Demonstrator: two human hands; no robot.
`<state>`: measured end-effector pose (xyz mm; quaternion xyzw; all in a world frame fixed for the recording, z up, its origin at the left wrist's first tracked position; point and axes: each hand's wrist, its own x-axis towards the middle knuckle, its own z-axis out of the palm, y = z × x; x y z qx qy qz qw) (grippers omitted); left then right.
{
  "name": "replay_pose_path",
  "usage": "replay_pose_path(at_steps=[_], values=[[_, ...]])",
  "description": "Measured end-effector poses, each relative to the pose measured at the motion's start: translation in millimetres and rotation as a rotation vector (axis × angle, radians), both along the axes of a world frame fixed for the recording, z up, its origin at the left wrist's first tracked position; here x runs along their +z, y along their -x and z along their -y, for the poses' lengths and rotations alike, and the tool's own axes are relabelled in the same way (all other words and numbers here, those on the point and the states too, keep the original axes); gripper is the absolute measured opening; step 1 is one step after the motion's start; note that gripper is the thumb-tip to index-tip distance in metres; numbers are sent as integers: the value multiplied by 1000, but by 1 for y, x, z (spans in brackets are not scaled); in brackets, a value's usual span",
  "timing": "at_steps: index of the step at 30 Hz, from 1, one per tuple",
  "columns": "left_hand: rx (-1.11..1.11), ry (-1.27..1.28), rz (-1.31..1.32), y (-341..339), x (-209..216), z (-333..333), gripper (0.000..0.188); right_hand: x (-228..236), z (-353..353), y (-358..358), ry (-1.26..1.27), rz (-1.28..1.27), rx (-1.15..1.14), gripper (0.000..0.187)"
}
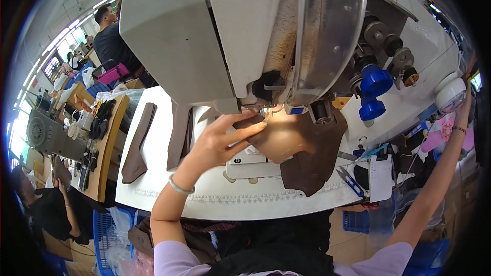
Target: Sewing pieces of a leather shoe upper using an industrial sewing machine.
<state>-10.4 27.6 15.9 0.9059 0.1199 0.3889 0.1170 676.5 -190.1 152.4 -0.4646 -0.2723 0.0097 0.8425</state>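
Note:
A brown leather piece [279,135] lies under the needle area of a grey sewing machine [174,36], lit by a small lamp. My left hand [220,140] grips its left edge beside the needle, with fingers along the leather. A darker brown part [312,166] of the work hangs to the right, over the machine's base. At the far right, my right arm reaches up past a white round machine part [451,93]. There my right hand [466,97] is by that part, its fingers too near the dark rim to make out.
Long brown leather strips [140,145] lie on the white table [204,202]. Blue-handled snips [351,181] and a white paper pad [380,176] sit at the right. Blue knobs [376,80] project from the machine. A blue basket [105,235] stands below left; co-workers sit farther left.

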Motion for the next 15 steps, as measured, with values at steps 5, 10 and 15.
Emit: replay_pose_path(at_steps=[5,10,15], values=[[297,-253,-17,-16,-8,34,48,4,-1,7,-4,52,26,45],[360,-254,-18,-23,-9,43,51,5,-15,50,-60,-128,-1,49],[409,-371,-60,-22,-12,44,44,5,-14,50,-61,-137,-12,51]])
